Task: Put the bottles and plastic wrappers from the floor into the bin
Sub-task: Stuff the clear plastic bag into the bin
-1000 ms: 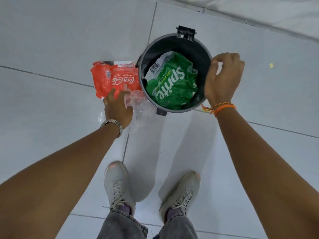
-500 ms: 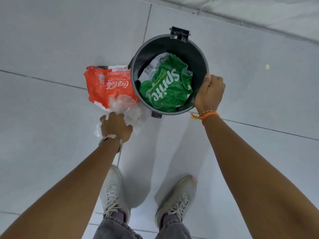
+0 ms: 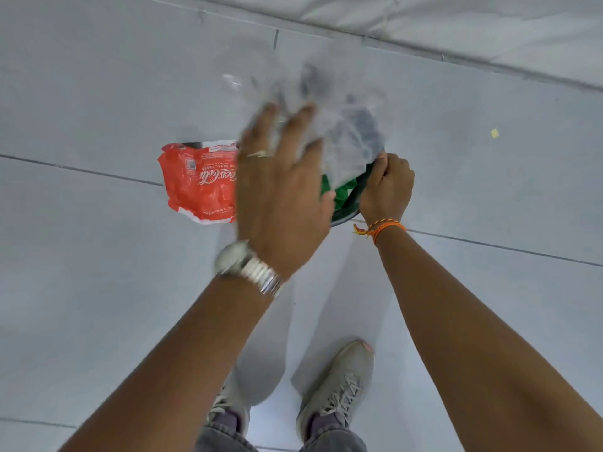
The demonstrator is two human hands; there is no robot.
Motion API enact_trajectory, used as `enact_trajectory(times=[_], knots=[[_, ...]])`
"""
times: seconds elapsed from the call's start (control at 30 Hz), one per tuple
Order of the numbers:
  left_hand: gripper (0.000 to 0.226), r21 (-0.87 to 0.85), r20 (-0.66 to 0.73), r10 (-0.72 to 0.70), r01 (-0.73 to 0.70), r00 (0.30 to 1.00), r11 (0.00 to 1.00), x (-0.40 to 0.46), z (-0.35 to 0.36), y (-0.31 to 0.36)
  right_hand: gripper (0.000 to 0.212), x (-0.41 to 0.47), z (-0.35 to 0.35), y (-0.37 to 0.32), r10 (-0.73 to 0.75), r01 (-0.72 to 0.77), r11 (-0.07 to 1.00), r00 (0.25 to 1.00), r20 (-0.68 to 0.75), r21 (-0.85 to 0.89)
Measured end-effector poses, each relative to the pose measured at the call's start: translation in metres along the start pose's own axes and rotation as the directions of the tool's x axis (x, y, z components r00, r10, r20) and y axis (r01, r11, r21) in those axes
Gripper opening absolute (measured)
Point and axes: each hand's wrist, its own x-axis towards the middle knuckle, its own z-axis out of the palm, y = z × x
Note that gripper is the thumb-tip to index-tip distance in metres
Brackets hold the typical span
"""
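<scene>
The clear plastic wrapper (image 3: 342, 125) looks as light and limp as film gets: it has no stiffness of its own, will balloon and drift if let go high, and is best held by a bunched handful near its middle so loose tails do not catch the rim. It is transparent and crinkled, blurred in the head view, and hangs over the mouth of the bin (image 3: 346, 216), whose dark interior shows through it. The left hand (image 3: 280, 190) is raised above the bin with its fingers (image 3: 303, 122) spread and pressing into the film; whether they pinch it or only push it is hard to tell through the blur. The right hand (image 3: 386, 187) is closed on the bin's near-right rim, apparently steadying it. A crumpled green wrapper (image 3: 339, 190) already lies inside the bin, only a corner visible under the left hand. The red Coca-Cola wrapper (image 3: 199, 184) lies flat on the floor (image 3: 98, 256) just left of the bin, partly hidden by the left hand; it seems slightly stiffer printed film, glossy and probably slick, so a pinch at one crumpled edge should lift it. No bottles are in view.
</scene>
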Motion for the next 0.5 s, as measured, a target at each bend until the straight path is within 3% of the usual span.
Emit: enact_trajectory(times=[0.07, 0.13, 0.2, 0.27, 0.3, 0.37, 0.43, 0.5], knots=[[0.05, 0.037, 0.288, 0.032, -0.045, 0.957, 0.998, 0.02, 0.056, 0.001, 0.038, 0.0, 0.001, 0.0, 0.01, -0.01, 1.0, 1.0, -0.011, 0.028], [0.047, 0.055, 0.554, 0.044, -0.089, 0.831, 0.994, 0.031, 0.107, -0.006, 0.039, -0.001, 0.003, 0.001, -0.01, 0.011, 1.0, 1.0, -0.029, 0.028], [0.047, 0.03, 0.682, 0.033, -0.073, 0.73, 0.997, 0.042, 0.135, -0.018, 0.041, -0.002, 0.004, 0.003, -0.038, 0.039, 0.999, 0.998, -0.045, 0.017], [0.041, -0.051, 0.705, 0.053, -0.024, 0.707, 0.998, 0.055, 0.136, -0.027, 0.042, -0.001, 0.005, 0.005, -0.048, 0.049, 0.999, 0.997, -0.052, 0.013], [0.035, -0.123, 0.686, 0.072, 0.018, 0.724, 0.992, 0.06, 0.127, -0.028, 0.042, -0.001, 0.004, 0.005, -0.044, 0.045, 0.999, 0.998, -0.053, 0.015], [0.025, -0.333, 0.549, 0.063, 0.149, 0.833, 0.931, 0.06, 0.103, -0.03, 0.042, -0.002, 0.004, 0.005, -0.029, 0.03, 0.999, 0.998, -0.049, 0.018], [0.019, -0.503, 0.235, -0.055, 0.17, 0.97, 0.847, 0.048, 0.077, -0.04, 0.042, -0.002, 0.005, 0.005, -0.02, 0.021, 1.0, 0.999, -0.047, 0.011], [0.016, -0.571, -0.056, -0.262, 0.184, 0.964, 0.8, 0.025, 0.07, -0.07, 0.04, -0.002, 0.004, 0.004, -0.021, 0.021, 1.0, 0.998, -0.054, 0.0]])
